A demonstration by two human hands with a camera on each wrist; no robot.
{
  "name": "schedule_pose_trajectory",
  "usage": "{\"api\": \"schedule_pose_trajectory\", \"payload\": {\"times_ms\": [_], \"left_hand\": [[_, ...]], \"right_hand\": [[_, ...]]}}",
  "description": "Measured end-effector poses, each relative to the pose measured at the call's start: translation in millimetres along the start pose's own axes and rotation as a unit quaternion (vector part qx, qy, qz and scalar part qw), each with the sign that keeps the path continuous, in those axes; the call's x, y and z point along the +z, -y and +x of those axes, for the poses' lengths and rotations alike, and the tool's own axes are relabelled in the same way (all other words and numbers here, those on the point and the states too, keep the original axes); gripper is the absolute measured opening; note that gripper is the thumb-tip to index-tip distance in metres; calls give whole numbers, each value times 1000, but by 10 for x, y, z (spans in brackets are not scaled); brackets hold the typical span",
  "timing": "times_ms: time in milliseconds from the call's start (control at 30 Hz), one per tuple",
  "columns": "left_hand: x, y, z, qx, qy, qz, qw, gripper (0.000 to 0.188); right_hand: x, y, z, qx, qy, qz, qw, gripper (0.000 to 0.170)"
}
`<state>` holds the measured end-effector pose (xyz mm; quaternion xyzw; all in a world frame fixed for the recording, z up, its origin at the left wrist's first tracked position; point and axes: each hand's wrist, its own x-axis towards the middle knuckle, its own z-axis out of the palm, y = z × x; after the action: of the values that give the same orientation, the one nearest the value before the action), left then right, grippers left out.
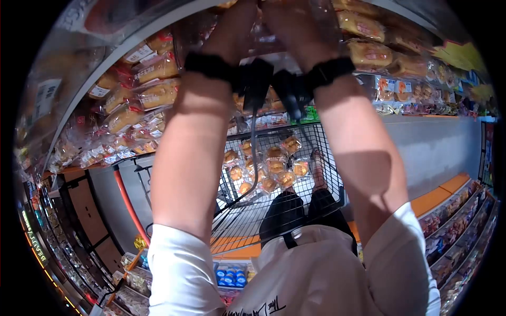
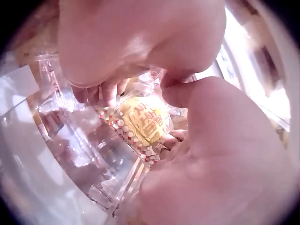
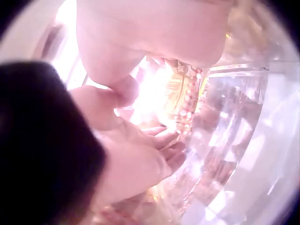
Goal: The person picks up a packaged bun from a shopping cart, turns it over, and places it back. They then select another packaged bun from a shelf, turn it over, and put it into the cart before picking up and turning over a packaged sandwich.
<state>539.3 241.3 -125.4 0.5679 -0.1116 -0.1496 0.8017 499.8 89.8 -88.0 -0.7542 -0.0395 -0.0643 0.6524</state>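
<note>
Both hands reach up to the shelf at the top edge of the head view, the left hand [image 1: 235, 26] beside the right hand [image 1: 299, 29]. Between them is a yellow bread in clear wrapping with a red and white dotted edge, the wrapped bread [image 2: 146, 119]. In the left wrist view the left hand [image 2: 140, 42] curls its fingers round one side, and the right hand [image 2: 213, 150] holds the other. The right wrist view has the right hand [image 3: 154, 35] above and the left hand [image 3: 131, 154] below, with glare over part of the wrapped bread [image 3: 177, 93].
Below the arms stands a black wire cart [image 1: 237, 242] with several wrapped round buns [image 1: 275, 166] in it. Packaged loaves [image 1: 369, 53] fill shelves on both sides. A clear plastic surface [image 2: 70, 136] lies next to the hands. Lower shelves [image 1: 453, 226] stand at right.
</note>
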Motion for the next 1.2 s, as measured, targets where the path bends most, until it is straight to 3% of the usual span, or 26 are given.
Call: {"api": "schedule_pose_trajectory", "payload": {"times_ms": [33,133,233,333,367,400,533,600,700,733,800,900,1000,1133,1167,1200], "left_hand": [[746,-318,-392,-135,-183,-1,974,33],[886,-227,-491,-130,-214,-22,968,34],[899,-76,-749,-126,-227,-64,963,34],[1178,-151,-1189,-125,-303,-42,944,31],[1171,-102,-1386,-104,-266,-44,957,46],[1131,-10,-1496,-45,-257,-11,965,46],[1913,-306,-2075,19,-306,59,950,57],[2205,-204,-2374,63,-305,78,947,61],[2733,-118,-2775,57,-353,-6,934,57],[2901,-101,-2866,63,-332,14,941,49],[3218,-10,-3016,87,-338,139,927,55],[3798,-69,-3151,95,-327,158,927,55],[4239,-16,-3263,58,-311,74,946,47],[4543,160,-3429,0,-291,173,941,53],[4655,153,-3493,-50,-287,76,953,48],[4753,171,-3549,-59,-295,58,952,47]], "right_hand": [[129,-192,46,-101,-137,-1,985,29],[-117,60,-357,-36,-10,-81,996,67],[-37,-14,-787,-118,-142,-315,931,65],[-184,193,-1251,-146,-122,-318,929,72],[-280,344,-1399,-78,-66,-293,951,74],[-400,487,-1558,-7,-6,-265,964,75],[-856,706,-2173,-142,30,-232,962,79],[-1222,836,-2417,-146,84,-176,970,74],[-1786,948,-2691,-165,140,-70,974,65],[-1973,963,-2779,-172,163,-50,970,63],[-2356,961,-2960,-184,202,-14,962,59],[-2896,1052,-3283,-169,238,12,956,52],[-3373,1081,-3482,-189,253,29,949,51],[-3852,970,-3626,-240,277,39,930,47],[-3920,921,-3663,-245,282,43,926,46],[-3968,894,-3696,-251,291,47,922,45]]}}
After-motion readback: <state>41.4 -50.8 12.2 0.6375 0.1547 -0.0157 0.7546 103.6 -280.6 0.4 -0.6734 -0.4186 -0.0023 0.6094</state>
